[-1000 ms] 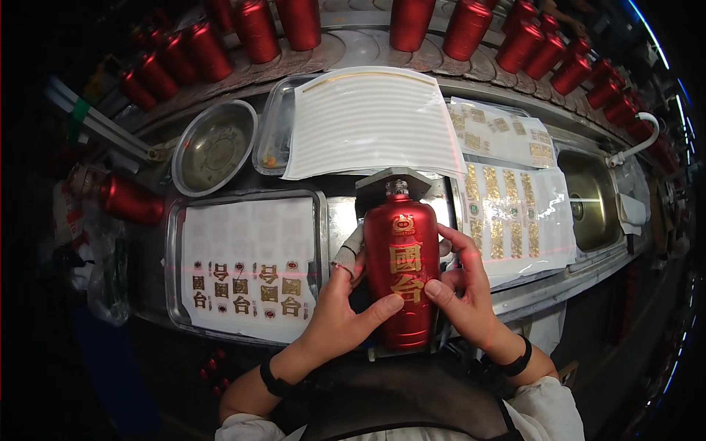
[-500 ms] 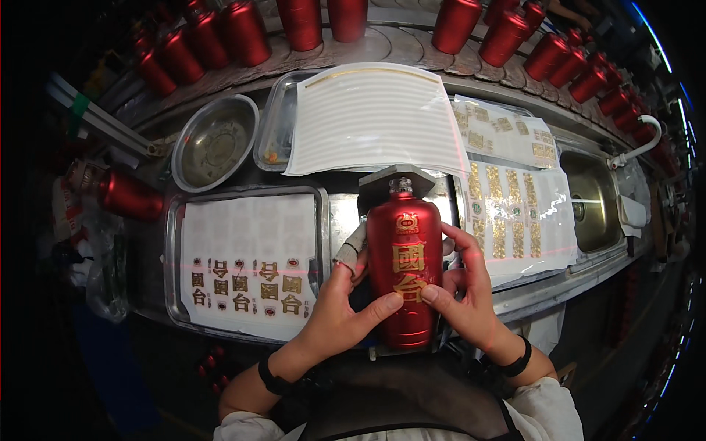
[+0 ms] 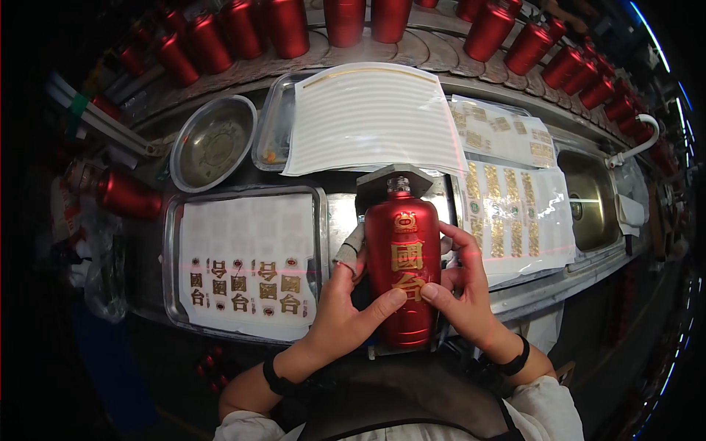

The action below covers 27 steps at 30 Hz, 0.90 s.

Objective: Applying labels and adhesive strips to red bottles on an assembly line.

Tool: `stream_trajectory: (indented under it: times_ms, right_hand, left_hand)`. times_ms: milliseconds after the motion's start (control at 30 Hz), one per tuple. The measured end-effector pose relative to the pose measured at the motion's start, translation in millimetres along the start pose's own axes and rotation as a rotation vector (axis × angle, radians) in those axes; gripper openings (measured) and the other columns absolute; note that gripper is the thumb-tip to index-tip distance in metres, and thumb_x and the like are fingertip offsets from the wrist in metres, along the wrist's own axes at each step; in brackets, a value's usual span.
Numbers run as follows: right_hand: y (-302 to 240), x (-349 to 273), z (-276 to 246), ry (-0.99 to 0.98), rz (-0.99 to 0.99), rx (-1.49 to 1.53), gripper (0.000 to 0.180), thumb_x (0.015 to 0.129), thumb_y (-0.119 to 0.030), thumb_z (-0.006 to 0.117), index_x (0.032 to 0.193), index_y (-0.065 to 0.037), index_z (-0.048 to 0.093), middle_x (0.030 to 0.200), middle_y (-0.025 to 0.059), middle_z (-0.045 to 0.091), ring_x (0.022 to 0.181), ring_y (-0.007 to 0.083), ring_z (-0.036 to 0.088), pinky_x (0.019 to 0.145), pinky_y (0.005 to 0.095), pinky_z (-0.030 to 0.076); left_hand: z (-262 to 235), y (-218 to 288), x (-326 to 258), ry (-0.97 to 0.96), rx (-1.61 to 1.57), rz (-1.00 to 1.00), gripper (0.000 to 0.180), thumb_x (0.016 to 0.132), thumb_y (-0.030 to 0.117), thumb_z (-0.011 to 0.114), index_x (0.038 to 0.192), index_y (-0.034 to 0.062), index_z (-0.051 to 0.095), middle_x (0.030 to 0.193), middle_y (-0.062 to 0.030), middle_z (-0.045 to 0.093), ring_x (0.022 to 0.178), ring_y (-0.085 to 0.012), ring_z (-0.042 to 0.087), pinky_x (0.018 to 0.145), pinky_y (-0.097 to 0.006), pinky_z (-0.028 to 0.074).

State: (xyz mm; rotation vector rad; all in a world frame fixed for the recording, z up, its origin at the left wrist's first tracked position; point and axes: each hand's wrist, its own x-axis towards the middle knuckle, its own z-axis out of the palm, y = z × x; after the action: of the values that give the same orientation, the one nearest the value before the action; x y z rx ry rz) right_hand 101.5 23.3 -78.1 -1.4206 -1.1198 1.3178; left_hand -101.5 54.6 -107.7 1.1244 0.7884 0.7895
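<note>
A glossy red bottle point(image 3: 403, 229) lies face up before me, its neck away from me, with gold characters and a small gold emblem on its front. My left hand point(image 3: 344, 298) grips its left side, the thumb pressed on the lower gold character; a pale covering wraps one finger. From the right, my right hand point(image 3: 468, 295) holds the other side, its thumb on the same character. Beyond the neck is a grey angled support point(image 3: 366, 184). A white sheet of gold decals point(image 3: 246, 235) rests in a metal tray point(image 3: 172, 283) to the left.
Red bottles point(image 3: 343, 20) stand along a curved slatted conveyor point(image 3: 382, 53) at the back. A metal bowl point(image 3: 213, 143), a large white sheet point(image 3: 375, 121) and more gold-decal sheets point(image 3: 555, 213) surround the work area. At right is a sink point(image 3: 594, 195); another red bottle point(image 3: 129, 195) is at left.
The bottles on the conveyor have shifted to the right. My hands and the held bottle stay almost in place, both thumbs still on the lower character.
</note>
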Motion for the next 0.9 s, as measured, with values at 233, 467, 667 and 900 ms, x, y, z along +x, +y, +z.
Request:
stream_trajectory:
  times_ms: [233, 467, 667, 900]
  right_hand:
    - [-2, 3, 0, 0.008, -0.028, -0.073, 0.089, 0.075, -0.021, 0.083, 0.147, -0.005, 0.034, 0.117, 0.0071, 0.042, 0.061, 0.0018, 0.041, 0.053, 0.0163, 0.037]
    - [1, 16, -21, 0.074, 0.194, 0.205, 0.047, 0.086, -0.014, 0.070, 0.129, -0.003, 0.055, 0.087, -0.0016, 0.054, 0.057, 0.0013, 0.044, 0.052, 0.0186, 0.038]
    - [-2, 41, -59, 0.397, 0.137, 0.460, 0.022, 0.090, -0.007, 0.062, 0.111, -0.001, 0.059, 0.087, 0.0039, 0.064, 0.074, 0.0122, 0.060, 0.068, 0.0264, 0.052]
    - [-79, 28, 3, -0.336, -0.648, -0.689, 0.028, 0.074, 0.001, 0.074, 0.100, 0.000, 0.063, 0.086, 0.0150, 0.063, 0.082, 0.0309, 0.065, 0.069, 0.0371, 0.052]
  left_hand:
    - [0, 1, 2, -0.004, -0.044, 0.006, 0.089, 0.090, 0.017, 0.071, 0.154, -0.0027, 0.012, 0.153, -0.0213, 0.033, 0.142, -0.0256, 0.036, 0.117, -0.040, 0.027]
    - [2, 1, -1, 0.060, 0.015, 0.050, 0.086, 0.088, 0.026, 0.075, 0.146, -0.0103, 0.024, 0.142, -0.0234, 0.047, 0.132, -0.0276, 0.048, 0.112, -0.040, 0.035]
    - [5, 12, 2, -0.025, 0.006, -0.040, 0.094, 0.087, 0.020, 0.075, 0.152, -0.0043, 0.013, 0.149, -0.0207, 0.039, 0.139, -0.0255, 0.039, 0.116, -0.040, 0.029]
    - [6, 4, 3, 0.119, 0.172, 0.112, 0.076, 0.083, 0.028, 0.079, 0.134, -0.0108, 0.039, 0.123, -0.0234, 0.059, 0.117, -0.0270, 0.060, 0.100, -0.037, 0.046]
